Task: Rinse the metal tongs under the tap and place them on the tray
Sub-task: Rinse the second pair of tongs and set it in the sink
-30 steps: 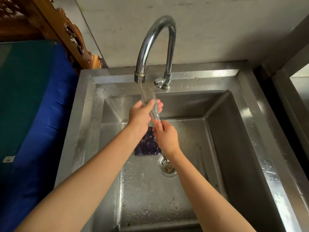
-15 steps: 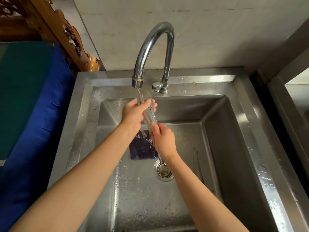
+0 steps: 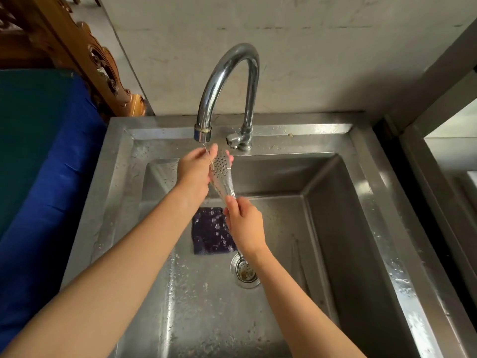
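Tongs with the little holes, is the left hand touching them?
Touching. The head view shows the left hand wrapped round the holed end of the tongs, with fingertips peeking out on the far side of it.

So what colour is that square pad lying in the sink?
The pad is dark purple, speckled with water drops, clearest in the head view.

The steel sink (image 3: 361, 161) in front of me is wet, with droplets on its rim and floor. 1 dark purple scouring pad (image 3: 209, 233) lies flat on the basin floor, just beside the round drain (image 3: 245, 273). To my left a blue cover (image 3: 51, 189) lies against the sink's edge, with a carved wooden frame (image 3: 100, 63) behind it. A pale wall (image 3: 335, 60) runs along the back, and another steel surface (image 3: 426, 164) stands to my right.
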`<state>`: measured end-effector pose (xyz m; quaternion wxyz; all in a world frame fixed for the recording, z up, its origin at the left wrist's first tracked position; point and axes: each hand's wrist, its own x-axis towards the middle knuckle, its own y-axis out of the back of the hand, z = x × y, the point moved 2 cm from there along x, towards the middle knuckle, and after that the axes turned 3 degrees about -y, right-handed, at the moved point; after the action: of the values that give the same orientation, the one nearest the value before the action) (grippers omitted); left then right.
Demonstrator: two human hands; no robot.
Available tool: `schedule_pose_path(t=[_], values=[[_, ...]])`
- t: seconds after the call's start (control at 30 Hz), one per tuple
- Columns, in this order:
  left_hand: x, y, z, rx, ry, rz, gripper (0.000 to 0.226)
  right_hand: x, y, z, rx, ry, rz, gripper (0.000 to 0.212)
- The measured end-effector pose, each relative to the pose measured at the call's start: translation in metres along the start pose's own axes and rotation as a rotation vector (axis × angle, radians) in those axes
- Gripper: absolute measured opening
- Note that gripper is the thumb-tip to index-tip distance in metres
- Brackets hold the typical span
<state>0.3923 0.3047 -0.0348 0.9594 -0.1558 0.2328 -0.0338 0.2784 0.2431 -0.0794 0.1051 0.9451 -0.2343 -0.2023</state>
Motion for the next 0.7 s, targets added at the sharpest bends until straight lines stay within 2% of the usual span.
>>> schedule_pose_path(t=[0.1, 0.2, 0.27, 0.3, 0.4, 0.5, 0.6, 0.7], values=[[-0.011, -0.001, -0.011, 0.032, 0.001, -0.005, 0.008, 0.002, -0.002, 0.0, 0.013, -0.004, 0.002, 0.04], [-0.017, 0.007, -0.018, 0.258, -0.032, -0.174, 0.008, 0.003, 0.003, 0.006, 0.053, -0.012, 0.029, 0.044], [-0.015, 0.015, -0.014, 0.415, -0.068, -0.216, 0.007, 0.002, 0.007, 0.009, 0.022, 0.009, 0.023, 0.048], [-0.014, 0.018, -0.012, 0.448, -0.089, -0.204, 0.002, 0.002, 0.007, 0.008, -0.011, 0.031, 0.017, 0.049], [-0.008, 0.022, -0.013, 0.515, -0.19, -0.104, 0.02, 0.012, 0.005, -0.005, -0.11, 0.152, 0.053, 0.037], [-0.002, 0.022, -0.018, 0.559, -0.216, -0.023, 0.032, 0.032, -0.003, -0.028, -0.129, 0.329, 0.073, 0.022], [0.0, 0.026, -0.023, 0.553, -0.236, 0.04, 0.04, 0.051, -0.015, -0.044, -0.071, 0.402, 0.048, 0.035], [0.003, 0.036, -0.027, 0.563, -0.318, 0.064, 0.042, 0.063, -0.028, -0.049, -0.041, 0.375, 0.079, 0.042]])
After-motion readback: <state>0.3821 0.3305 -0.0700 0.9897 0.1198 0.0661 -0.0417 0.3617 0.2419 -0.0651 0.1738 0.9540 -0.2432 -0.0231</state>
